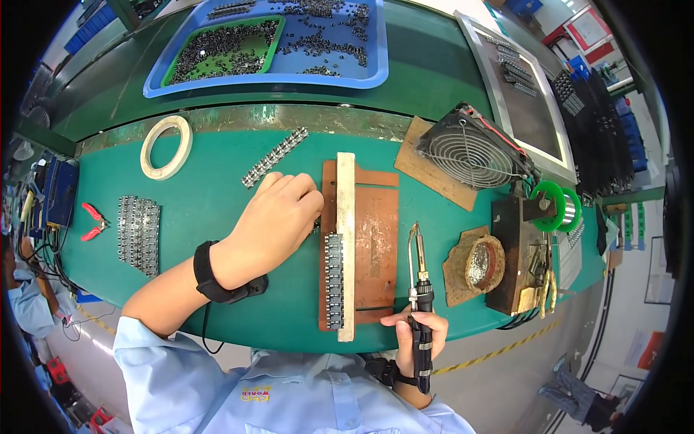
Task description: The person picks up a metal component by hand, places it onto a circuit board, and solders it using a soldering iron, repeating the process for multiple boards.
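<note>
My right hand (426,334) grips a black-handled soldering iron (421,296) with a thin metal side tube, its tip pointing away from me. At the left edge of a brown jig board (376,246), my left hand (278,217) is closed, its fingers curled inward; whatever it pinches is hidden. A pale bar (346,253) lies lengthwise on the jig. Along the bar's near left side sits a row of small dark parts (334,282). Just beyond my left hand, a strip of small metallic parts (275,157) lies slanted on the green mat.
Left are a tape roll (166,147), red-handled cutters (94,222) and a block of part strips (139,235). Right are a fan (473,148), a round solder-stained dish (484,264) and a solder wire spool (555,207). A blue tray (376,43) of loose parts stands behind.
</note>
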Motion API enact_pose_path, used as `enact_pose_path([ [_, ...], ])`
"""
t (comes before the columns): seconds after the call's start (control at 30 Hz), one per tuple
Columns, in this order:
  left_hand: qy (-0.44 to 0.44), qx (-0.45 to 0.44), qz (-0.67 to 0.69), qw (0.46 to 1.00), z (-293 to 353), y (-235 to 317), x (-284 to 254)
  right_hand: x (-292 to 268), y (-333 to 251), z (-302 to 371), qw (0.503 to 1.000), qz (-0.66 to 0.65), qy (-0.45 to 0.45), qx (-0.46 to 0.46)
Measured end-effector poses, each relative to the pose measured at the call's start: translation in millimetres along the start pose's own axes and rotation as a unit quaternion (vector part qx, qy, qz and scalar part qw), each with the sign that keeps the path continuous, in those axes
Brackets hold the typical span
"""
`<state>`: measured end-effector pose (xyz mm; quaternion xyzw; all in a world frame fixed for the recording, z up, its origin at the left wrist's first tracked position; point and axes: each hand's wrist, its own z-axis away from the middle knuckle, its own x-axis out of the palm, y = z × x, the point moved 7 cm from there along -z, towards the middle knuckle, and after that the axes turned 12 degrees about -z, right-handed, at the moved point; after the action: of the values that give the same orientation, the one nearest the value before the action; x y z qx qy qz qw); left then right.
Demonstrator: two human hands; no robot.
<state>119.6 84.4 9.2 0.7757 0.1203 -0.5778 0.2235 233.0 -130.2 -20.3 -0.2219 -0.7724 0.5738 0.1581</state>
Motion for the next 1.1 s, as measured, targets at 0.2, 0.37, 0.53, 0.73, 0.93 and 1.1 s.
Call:
enact_pose_path([
  [0.2,0.013,0.012,0.002,1.0,7.2,2.9,-1.8,0.8,1.5,3.3,1.0,-0.013,0.018,0.006],
  [0.37,0.029,0.003,0.026,0.999,8.5,-0.8,-7.9,1.4,-0.3,3.0,1.0,-0.004,0.018,-0.008],
  [0.53,0.039,-0.054,0.108,0.992,18.4,-1.6,-33.7,-0.5,0.1,3.0,1.0,-0.009,0.029,-0.001],
  [0.73,0.003,-0.148,0.274,0.95,26.9,-15.3,-19.2,0.5,0.5,3.5,1.0,-0.002,0.013,-0.009],
  [0.93,0.071,-0.104,0.212,0.969,23.6,-14.0,-20.5,0.7,-0.8,2.6,1.0,-0.015,0.025,-0.002],
  [1.1,0.071,-0.124,0.123,0.982,26.9,-7.3,-25.9,0.7,-0.1,0.6,1.0,-0.014,0.013,-0.007],
])
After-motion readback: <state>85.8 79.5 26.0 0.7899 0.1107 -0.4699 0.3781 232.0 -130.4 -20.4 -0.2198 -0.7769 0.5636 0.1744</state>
